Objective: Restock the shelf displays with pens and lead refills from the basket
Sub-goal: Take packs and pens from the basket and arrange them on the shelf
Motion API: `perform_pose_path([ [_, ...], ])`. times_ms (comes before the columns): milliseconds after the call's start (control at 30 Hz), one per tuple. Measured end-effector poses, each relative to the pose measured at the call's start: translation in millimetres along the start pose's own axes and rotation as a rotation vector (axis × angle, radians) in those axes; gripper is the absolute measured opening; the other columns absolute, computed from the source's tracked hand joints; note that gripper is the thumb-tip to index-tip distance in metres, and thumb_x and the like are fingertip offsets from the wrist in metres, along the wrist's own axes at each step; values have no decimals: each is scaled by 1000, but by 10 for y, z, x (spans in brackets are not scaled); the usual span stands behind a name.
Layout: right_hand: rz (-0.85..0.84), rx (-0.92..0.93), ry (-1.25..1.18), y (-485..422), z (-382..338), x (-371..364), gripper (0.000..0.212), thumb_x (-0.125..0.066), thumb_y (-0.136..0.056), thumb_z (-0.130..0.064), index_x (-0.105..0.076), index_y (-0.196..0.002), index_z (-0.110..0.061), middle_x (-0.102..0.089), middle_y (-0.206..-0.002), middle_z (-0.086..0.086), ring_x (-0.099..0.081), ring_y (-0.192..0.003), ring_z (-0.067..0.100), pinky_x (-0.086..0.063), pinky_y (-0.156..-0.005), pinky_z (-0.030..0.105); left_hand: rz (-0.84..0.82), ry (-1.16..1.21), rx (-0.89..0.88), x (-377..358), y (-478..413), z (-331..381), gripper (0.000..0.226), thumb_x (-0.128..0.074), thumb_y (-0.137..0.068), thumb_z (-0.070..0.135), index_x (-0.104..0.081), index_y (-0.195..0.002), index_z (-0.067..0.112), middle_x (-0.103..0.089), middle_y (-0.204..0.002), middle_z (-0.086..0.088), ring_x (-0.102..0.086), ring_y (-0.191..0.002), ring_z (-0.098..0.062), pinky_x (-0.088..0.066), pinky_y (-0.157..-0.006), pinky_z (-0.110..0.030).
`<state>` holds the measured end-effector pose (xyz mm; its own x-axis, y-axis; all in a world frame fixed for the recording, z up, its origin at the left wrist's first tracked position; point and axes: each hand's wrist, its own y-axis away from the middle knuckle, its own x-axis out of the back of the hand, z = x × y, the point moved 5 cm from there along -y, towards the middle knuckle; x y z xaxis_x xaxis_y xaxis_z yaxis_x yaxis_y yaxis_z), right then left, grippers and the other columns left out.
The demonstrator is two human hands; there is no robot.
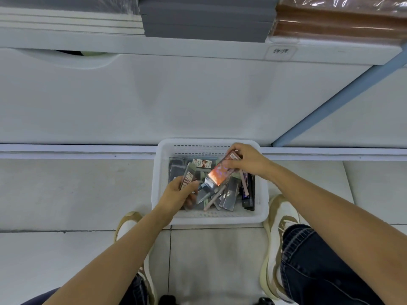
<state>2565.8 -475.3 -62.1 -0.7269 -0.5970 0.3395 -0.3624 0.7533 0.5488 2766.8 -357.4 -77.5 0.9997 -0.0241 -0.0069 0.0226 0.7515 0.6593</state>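
Note:
A white perforated basket (262, 194) stands on the floor against the shelf base, full of lead refill packs and pens. My left hand (178, 195) reaches in at the basket's left side and grips a slim refill pack (189, 173) with a red-brown label. My right hand (247, 160) is over the basket's far right and pinches a stack of glossy packs (218, 175) with an orange-pink front, tilted down to the left. Several pens (212, 200) and dark packs (248, 194) lie loose underneath.
The white shelf unit (198, 95) rises right behind the basket, with a curved handle cut-out (70, 56) at upper left. Stacks of grey (207, 20) and brown (339, 20) notebooks sit on the shelf above. My shoes (279, 216) flank the basket on the tiled floor.

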Motion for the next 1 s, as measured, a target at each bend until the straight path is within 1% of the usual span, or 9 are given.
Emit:
perform_pose_path([
  [100, -19, 14, -273, 83, -145, -73, 23, -75, -83, -13, -57, -96, -18, -65, -94, 7, -70, -81, 12, -55, -63, 23, 75, 88, -19, 25, 33, 95, 24, -68, -88, 22, -61, -103, 4, -63, -76, -9, -49, -54, -11, -44, -53, -23],
  [267, -89, 97, -189, 282, -462, -143, 21, -77, -80, -17, -61, -93, -15, -72, -95, -2, -69, -89, 11, -52, -71, 20, 191, 260, -189, 139, 181, 505, 19, -68, -85, 3, -62, -103, 2, -67, -63, 2, -58, -47, -4, -47, -46, -14],
  [367, -141, 179, -87, 467, -797, -111, 21, -76, -82, -19, -62, -92, -8, -73, -88, 1, -68, -83, 12, -52, -76, 23, 191, 179, -298, 194, 336, 836, 26, -73, -82, 4, -64, -106, 2, -66, -78, -9, -62, -57, -10, -50, -51, -21],
  [433, -152, 261, -59, 603, -1054, -97, 29, -74, -83, -11, -60, -107, -5, -70, -93, 14, -66, -83, 19, -52, -81, 32, 164, 135, -366, 176, 462, 1076, 26, -75, -80, 7, -65, -104, 5, -67, -79, -8, -64, -64, -14, -53, -57, -24],
  [500, -189, 345, -31, 769, -1325, -89, 45, -70, -85, -5, -52, -126, -8, -66, -98, 26, -65, -85, 24, -53, -82, 36, 152, 132, -446, 146, 625, 1331, 22, -75, -81, 8, -65, -101, 9, -65, -67, 2, -60, -58, -8, -48, -52, -18],
  [567, -191, 440, 9, 961, -1586, -34, 48, -67, -89, -5, -49, -133, -12, -65, -94, 25, -63, -84, 23, -53, -79, 34, 137, 164, -507, 122, 796, 1557, 19, -73, -81, 9, -64, -98, 13, -57, -63, 5, -50, -52, -5, -39, -47, -17],
  [667, -82, 561, -4, 1245, -1957, 157, 33, -64, -90, -7, -51, -120, -11, -68, -98, 23, -64, -79, 19, -53, -69, 28, 98, 137, -591, 85, 1058, 1856, 20, -73, -82, 8, -61, -98, 9, -51, -68, -2, -41, -52, -7, -35, -47, -18],
  [800, 46, 678, -30, 1616, -2385, 426, 19, -61, -94, -13, -49, -108, -10, -70, -90, 14, -66, -75, 21, -55, -61, 33, 89, 57, -739, 4, 1461, 2327, 25, -74, -80, 5, -61, -102, 5, -57, -66, 3, -46, -50, -2, -39, -48, -15],
  [1000, 226, 818, 108, 2227, -3034, 900, 19, -64, -92, -13, -56, -108, -6, -68, -100, 8, -69, -89, 22, -58, -74, 46, 16, -15, -922, -122, 2045, 3081, 17, -66, -90, 22, -65, -105, 14, -65, -74, 3, -54, -60, -5, -40, -52, -19],
])
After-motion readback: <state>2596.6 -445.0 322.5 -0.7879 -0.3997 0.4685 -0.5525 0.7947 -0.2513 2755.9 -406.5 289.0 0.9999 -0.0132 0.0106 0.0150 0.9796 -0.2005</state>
